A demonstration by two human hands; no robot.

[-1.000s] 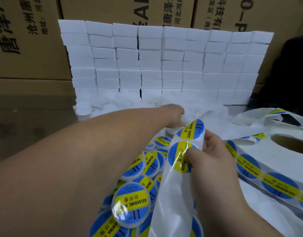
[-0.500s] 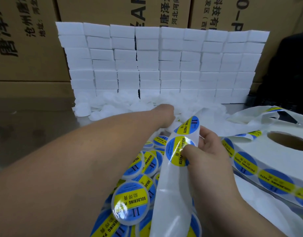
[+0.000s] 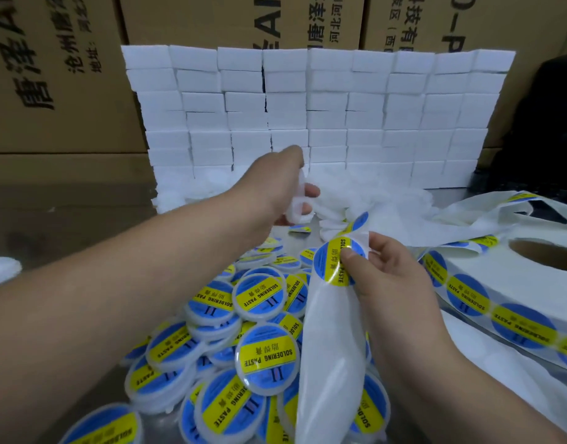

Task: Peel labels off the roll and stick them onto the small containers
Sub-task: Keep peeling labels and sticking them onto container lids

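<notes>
I see my right hand (image 3: 381,274) pinching a round blue-and-yellow label (image 3: 332,264) (it reads SOLDERING PASTE) on the white backing strip (image 3: 327,341), with the roll (image 3: 500,283) lying just to the right. My left hand (image 3: 282,184) curls its fingers round a blank white container (image 3: 296,205) above the loose white heap (image 3: 365,197). Labelled containers (image 3: 266,357) lie piled on the counter (image 3: 67,213), partly hidden by my forearms and the strip, and a wall of white boxes (image 3: 324,107) stands behind, in front of brown cartons (image 3: 51,75).
</notes>
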